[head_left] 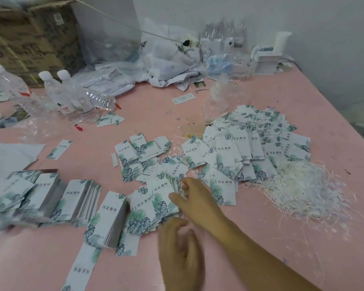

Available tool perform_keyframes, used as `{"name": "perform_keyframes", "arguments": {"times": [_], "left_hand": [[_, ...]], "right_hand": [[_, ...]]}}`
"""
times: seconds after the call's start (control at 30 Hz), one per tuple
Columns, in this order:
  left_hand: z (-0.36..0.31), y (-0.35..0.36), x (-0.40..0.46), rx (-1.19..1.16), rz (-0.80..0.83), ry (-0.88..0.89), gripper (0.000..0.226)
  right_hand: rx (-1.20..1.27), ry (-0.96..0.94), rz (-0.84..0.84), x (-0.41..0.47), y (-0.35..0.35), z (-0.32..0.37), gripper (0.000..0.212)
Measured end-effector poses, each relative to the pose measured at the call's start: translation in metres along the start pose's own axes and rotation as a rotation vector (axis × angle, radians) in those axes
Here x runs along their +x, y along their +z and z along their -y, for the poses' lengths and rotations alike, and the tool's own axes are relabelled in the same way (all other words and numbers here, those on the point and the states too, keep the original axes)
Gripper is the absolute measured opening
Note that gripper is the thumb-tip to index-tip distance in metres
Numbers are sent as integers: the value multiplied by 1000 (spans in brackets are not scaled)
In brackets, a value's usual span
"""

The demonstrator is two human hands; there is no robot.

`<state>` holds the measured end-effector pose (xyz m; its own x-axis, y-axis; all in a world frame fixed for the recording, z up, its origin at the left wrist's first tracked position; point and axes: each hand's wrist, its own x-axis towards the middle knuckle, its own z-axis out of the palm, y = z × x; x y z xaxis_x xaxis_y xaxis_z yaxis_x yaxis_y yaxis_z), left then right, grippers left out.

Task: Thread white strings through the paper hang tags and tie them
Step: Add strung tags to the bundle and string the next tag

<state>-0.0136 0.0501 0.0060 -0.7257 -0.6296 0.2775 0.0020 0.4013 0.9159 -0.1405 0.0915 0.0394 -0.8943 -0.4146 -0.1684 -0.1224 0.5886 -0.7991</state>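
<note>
Tags and strings on pink table

Right hand: fingers curled, pinching fanned tags at centre. Left hand: blurred, grip cannot be told. Strings heaped at right, beside a big tag pile. Stacks at left; bottles behind

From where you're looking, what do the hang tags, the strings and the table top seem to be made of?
Hang tags: thin matte card, printed with leaves, flat with crisp edges. Strings: fine white cord, maybe waxed or paper twine; the tangle holds stiff curves. Table top: smooth pink sheet, probably painted board or laminate, scuffed and stained.
</note>
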Motion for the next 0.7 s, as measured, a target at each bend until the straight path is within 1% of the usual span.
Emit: {"name": "perform_keyframes", "arguments": {"times": [0.03,0.07,0.1,0.13,0.2,0.27,0.3,0.4,0.47,0.6,0.7], "left_hand": [[-1,-8,8,59,-93,52,27],[-1,-17,18,131,-164,51,34],[-1,-24,28,216,-194,0,42],[-1,-31,38,299,-170,-83,47],[0,-36,53,422,-42,-233,48],[4,-35,60,499,60,-273,40],[5,-36,63,524,79,-267,36],[6,-35,66,508,91,-226,30],[6,-29,64,493,144,-229,34],[4,-10,57,454,218,-234,38],[-2,5,50,399,276,-200,41]], "right_hand": [[-22,0,-6,3,5,4,66],[-47,1,-9,5,9,7,67],[-73,0,-11,6,13,11,69],[-101,-1,-14,7,16,14,70],[-165,-15,-37,7,21,15,66],[-189,-13,-46,5,24,14,63],[-190,-9,-50,4,25,13,63],[-176,8,-81,2,28,10,62],[-114,25,-98,-1,25,7,61],[30,47,-129,-12,7,-8,68],[53,81,-170,-23,-13,-25,64]]}}
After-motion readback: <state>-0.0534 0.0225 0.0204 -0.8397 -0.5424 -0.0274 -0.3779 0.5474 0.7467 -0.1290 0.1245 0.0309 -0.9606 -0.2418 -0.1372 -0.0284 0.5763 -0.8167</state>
